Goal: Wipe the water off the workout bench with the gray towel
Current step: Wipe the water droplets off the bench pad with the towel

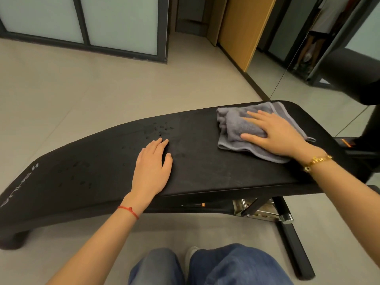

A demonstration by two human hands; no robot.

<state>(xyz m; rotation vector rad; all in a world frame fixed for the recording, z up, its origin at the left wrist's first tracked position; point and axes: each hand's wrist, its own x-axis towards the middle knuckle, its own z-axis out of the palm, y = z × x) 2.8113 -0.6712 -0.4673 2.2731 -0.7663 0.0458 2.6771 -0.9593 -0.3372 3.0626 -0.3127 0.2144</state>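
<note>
A: While the right hand (279, 134) lies flat on the crumpled gray terry towel (242, 128), fingers spread and pressing rather than gripping, droplets (158, 129) sit just beyond the left hand (153, 165).

B: Towel's at the right end of the black padded workout bench (102, 171). I'd sweep it toward the left hand, palm pressure even.

A: Left hand's open, flat on the pad. Lift it before the pass; more drops lie past it.

Matt black padded bench (205, 161), fluffy gray terry towel (236, 128), shiny chrome bracket (244, 206), wooden door (242, 27)
</note>
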